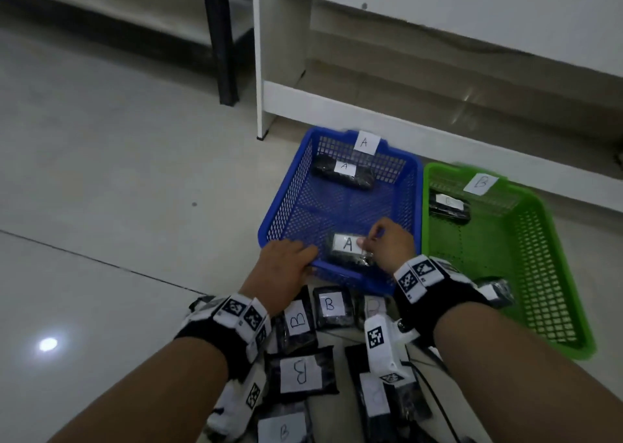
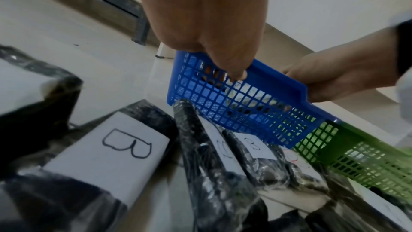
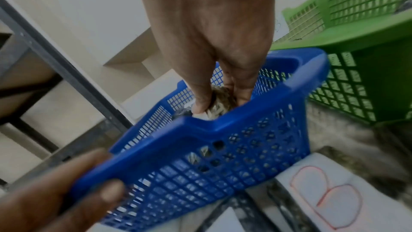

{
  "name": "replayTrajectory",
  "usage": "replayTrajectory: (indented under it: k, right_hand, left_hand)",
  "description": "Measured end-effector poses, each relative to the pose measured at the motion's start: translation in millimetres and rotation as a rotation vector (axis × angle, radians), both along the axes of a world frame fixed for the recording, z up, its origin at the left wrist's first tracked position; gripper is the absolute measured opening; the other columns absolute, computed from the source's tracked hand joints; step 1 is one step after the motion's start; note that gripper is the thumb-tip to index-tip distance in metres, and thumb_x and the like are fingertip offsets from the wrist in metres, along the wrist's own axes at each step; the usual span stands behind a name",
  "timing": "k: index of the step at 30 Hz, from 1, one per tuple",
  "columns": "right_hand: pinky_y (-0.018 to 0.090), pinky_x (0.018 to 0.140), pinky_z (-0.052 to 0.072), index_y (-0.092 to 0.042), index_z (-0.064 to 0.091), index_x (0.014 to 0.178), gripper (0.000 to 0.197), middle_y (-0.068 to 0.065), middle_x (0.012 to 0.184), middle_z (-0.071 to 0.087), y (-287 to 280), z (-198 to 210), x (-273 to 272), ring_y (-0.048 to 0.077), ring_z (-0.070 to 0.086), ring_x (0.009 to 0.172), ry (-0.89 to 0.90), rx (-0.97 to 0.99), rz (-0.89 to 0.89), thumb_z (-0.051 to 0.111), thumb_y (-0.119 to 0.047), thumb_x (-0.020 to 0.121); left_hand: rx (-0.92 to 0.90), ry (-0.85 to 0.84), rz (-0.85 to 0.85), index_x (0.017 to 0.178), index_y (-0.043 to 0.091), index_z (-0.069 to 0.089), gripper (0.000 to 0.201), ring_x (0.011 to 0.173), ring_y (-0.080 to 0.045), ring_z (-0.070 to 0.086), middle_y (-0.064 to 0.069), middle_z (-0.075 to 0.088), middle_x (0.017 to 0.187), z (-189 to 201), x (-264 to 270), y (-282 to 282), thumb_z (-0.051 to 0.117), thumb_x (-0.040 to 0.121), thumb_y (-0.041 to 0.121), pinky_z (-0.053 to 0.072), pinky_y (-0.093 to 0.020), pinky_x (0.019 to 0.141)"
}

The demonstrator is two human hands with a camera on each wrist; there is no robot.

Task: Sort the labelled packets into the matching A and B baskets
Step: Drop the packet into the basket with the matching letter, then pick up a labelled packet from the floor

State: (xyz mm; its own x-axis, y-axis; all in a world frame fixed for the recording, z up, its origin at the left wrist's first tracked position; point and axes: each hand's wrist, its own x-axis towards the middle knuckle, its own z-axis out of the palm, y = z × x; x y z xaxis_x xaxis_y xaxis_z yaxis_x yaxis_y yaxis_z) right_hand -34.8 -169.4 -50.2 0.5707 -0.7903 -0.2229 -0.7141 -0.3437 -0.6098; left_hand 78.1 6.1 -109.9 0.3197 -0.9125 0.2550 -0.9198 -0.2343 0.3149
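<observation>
The label on the black packet (image 1: 449, 205) in the green plastic mesh basket (image 1: 539, 257) was too blurred to be read. Another dark packet (image 1: 499, 291) there was half hidden behind the right wrist band. The lowest B-labelled black packet (image 1: 283, 429) was cut off by the head view's bottom edge.

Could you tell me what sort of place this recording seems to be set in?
Probably an indoor room, perhaps an office or workroom: the work is done on a glossy tiled floor, beside white furniture and a black leg, with two baskets.
</observation>
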Motion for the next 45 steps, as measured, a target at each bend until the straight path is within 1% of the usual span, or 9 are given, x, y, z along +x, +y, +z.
replayTrajectory:
  k: [10, 14, 17, 20, 23, 27, 35, 39, 45]
  right_hand:
    - [0.031, 0.082, 0.047, 0.003, 0.065, 0.107, 0.03, 0.018, 0.113, 0.064, -0.6, -21.6, 0.4, 0.032, 0.06, 0.106, 0.444, -0.108, 0.242, 0.044, -0.015, 0.096]
    - [0.027, 0.088, 0.042, -0.007, 0.054, 0.128, 0.036, 0.012, 0.128, 0.059, 11.2, 4.2, -18.9, 0.028, 0.055, 0.114, 0.219, -0.075, 0.107, 0.046, -0.024, 0.097]
    - [0.023, 0.083, 0.04, -0.01, 0.062, 0.115, 0.024, 0.007, 0.112, 0.064, 43.5, 12.0, -43.9, 0.021, 0.058, 0.102, -0.145, -0.214, -0.052, 0.05, -0.014, 0.094]
    - [0.026, 0.078, 0.042, -0.013, 0.063, 0.097, 0.015, -0.007, 0.088, 0.054, 90.6, 5.9, -69.4, 0.015, 0.05, 0.09, -0.376, -0.428, -0.161, 0.053, -0.007, 0.088]
    - [0.014, 0.071, 0.034, -0.019, 0.058, 0.09, 0.015, -0.011, 0.082, 0.047, 130.9, -17.5, -86.0, 0.01, 0.045, 0.084, -0.386, -0.353, -0.199, 0.055, -0.005, 0.086]
    - [0.029, 0.092, 0.042, -0.019, 0.057, 0.113, 0.024, 0.0, 0.11, 0.056, 163.9, -49.8, -101.4, 0.018, 0.05, 0.109, -0.177, -0.158, -0.013, 0.055, -0.019, 0.089]
    - [0.031, 0.116, 0.016, -0.023, -0.001, 0.151, 0.089, 0.002, 0.159, -0.002, 169.2, -58.9, -102.5, 0.019, 0.004, 0.147, 0.165, 0.102, 0.281, 0.061, -0.032, 0.089]
    - [0.031, 0.116, 0.014, -0.019, 0.005, 0.151, 0.086, 0.005, 0.158, 0.009, 163.3, -63.1, -98.9, 0.022, 0.007, 0.146, 0.241, 0.017, 0.382, 0.062, -0.031, 0.087]
    - [0.029, 0.092, 0.042, -0.014, 0.06, 0.116, 0.038, 0.0, 0.104, 0.042, 158.8, -50.3, -111.6, 0.02, 0.047, 0.103, 0.137, 0.001, 0.474, 0.071, -0.02, 0.079]
  left_hand:
    - [0.018, -0.111, 0.065, 0.088, 0.021, 0.056, 0.011, 0.066, -0.021, 0.053, 0.004, 0.055, 0.073, -3.6, -3.8, -0.4, 0.057, 0.077, 0.02, 0.018, -0.031, 0.063]
    - [0.086, -0.044, 0.052, 0.096, 0.019, 0.056, 0.026, 0.083, -0.024, 0.055, 0.002, 0.058, 0.085, 6.8, -7.6, 1.2, 0.036, 0.085, 0.031, 0.032, -0.033, 0.074]
    - [0.053, -0.001, 0.049, 0.118, 0.022, 0.051, 0.033, 0.123, -0.02, 0.037, 0.005, 0.049, 0.122, 12.6, -5.4, 8.3, 0.051, 0.086, 0.029, 0.021, -0.039, 0.099]
    - [-0.115, -0.085, 0.165, 0.115, 0.016, 0.049, 0.035, 0.121, -0.021, 0.034, -0.004, 0.045, 0.123, 18.9, -4.2, 30.0, 0.052, 0.081, 0.027, 0.023, -0.039, 0.097]
    - [-0.096, -0.129, 0.347, 0.097, 0.011, 0.049, 0.029, 0.101, -0.027, 0.04, -0.011, 0.048, 0.105, 13.2, -6.1, 55.2, 0.044, 0.081, 0.035, 0.027, -0.04, 0.086]
    - [0.242, 0.057, 0.399, 0.103, 0.017, 0.054, 0.051, 0.108, -0.027, 0.044, -0.004, 0.049, 0.11, 4.8, -16.1, 71.8, 0.034, 0.081, 0.059, 0.027, -0.042, 0.092]
    - [0.608, 0.312, 0.303, 0.145, 0.021, 0.026, 0.085, 0.137, -0.028, 0.026, -0.006, 0.04, 0.144, 12.7, -32.0, 35.8, 0.062, 0.078, 0.057, 0.021, -0.044, 0.108]
    - [0.659, 0.234, 0.296, 0.141, 0.022, 0.032, 0.081, 0.125, -0.029, 0.037, -0.008, 0.044, 0.132, 17.2, -38.3, 29.5, 0.069, 0.074, 0.051, 0.029, -0.041, 0.101]
    - [0.575, 0.707, 0.216, 0.126, 0.014, 0.051, 0.045, 0.092, -0.018, 0.054, -0.011, 0.057, 0.118, 49.3, -26.6, 35.1, 0.065, 0.083, 0.016, 0.044, -0.026, 0.074]
